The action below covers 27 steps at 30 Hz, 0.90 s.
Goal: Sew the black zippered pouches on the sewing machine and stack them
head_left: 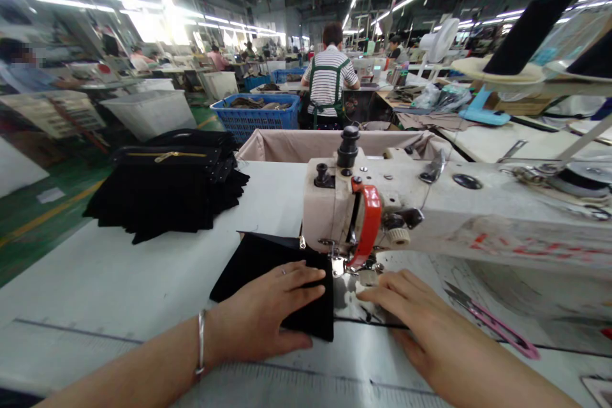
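My left hand (261, 315) lies with fingers spread on a folded black fabric piece (258, 258), pressing it to the table left of the needle. A metal zipper pull (303, 242) shows at the fabric's far edge, beside the sewing machine (440, 204). The fabric's right edge lies close to the presser foot (338, 266), below an orange-red guard (370, 223). My right hand (421, 315) is beside the metal needle plate (347, 293), index finger stretched toward it, with nothing visible in its grasp. Pink-handled thread snips (497, 326) lie right of that hand.
A stack of black zippered pieces (157, 194) stands at the table's left. Behind the machine is a pink fabric-lined bin (287, 145), then a blue basket (258, 118) and a seated co-worker (329, 76). Black thread cones (528, 35) stand at right.
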Each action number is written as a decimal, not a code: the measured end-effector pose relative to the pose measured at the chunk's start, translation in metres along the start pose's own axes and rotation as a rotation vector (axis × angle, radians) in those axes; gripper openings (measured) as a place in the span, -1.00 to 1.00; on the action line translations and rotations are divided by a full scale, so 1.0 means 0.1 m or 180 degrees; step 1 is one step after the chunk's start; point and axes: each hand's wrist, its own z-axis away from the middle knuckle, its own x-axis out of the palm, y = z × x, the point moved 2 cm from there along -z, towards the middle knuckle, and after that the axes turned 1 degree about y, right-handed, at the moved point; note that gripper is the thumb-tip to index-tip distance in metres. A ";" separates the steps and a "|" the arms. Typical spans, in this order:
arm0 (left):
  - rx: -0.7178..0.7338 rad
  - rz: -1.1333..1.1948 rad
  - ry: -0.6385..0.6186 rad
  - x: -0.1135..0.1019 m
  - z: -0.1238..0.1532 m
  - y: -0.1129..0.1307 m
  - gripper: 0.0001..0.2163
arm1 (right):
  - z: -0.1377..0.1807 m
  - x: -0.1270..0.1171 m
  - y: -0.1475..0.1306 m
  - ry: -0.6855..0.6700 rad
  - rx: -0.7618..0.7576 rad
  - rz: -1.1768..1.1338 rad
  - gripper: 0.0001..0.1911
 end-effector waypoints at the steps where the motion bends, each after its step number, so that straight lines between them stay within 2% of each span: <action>1: 0.0033 -0.0011 0.0032 0.00 0.03 0.02 -0.45 | -0.01 0.02 0.07 -0.0024 0.0132 -0.0037 -0.44; 2: 0.0083 -0.0025 0.0088 0.01 0.05 0.04 -0.52 | -0.04 0.06 0.14 0.0035 0.0306 -0.0053 -0.54; 4: 0.0132 -0.0065 0.0198 0.03 0.05 0.06 -0.54 | -0.12 0.18 0.23 0.0350 0.0639 -0.0009 -0.75; 5: 0.0110 -0.0090 0.0231 0.04 0.03 0.07 -0.52 | -0.16 0.24 0.24 0.0537 0.0694 0.0044 -0.82; 7: 0.0025 -0.0169 0.0229 0.06 0.00 0.06 -0.50 | -0.20 0.32 0.18 0.0791 0.0488 0.0127 -0.89; 9: -0.0025 -0.0214 0.0275 0.05 -0.03 0.05 -0.53 | -0.19 0.34 0.03 0.0762 -0.0046 0.0025 -0.84; 11: 0.0038 -0.0176 0.0340 0.04 -0.04 0.04 -0.58 | -0.15 0.33 -0.12 0.0539 -0.0593 -0.0214 -0.81; 13: 0.0214 -0.0242 0.0271 0.05 -0.05 0.05 -0.60 | -0.11 0.32 -0.24 0.0254 -0.0896 -0.0400 -0.80; 17: 0.0561 -0.0752 -0.0093 0.15 -0.06 0.11 -0.65 | -0.11 0.36 -0.31 0.0169 -0.0931 -0.0401 -0.86; 24: 0.0670 -0.1142 -0.0030 0.19 -0.18 0.05 -0.69 | -0.16 0.43 -0.26 0.0511 -0.0978 -0.0185 -0.87; 27: 0.0733 -0.1220 0.0032 0.15 -0.25 -0.01 -0.69 | -0.18 0.45 -0.26 0.0570 -0.0973 -0.0125 -0.81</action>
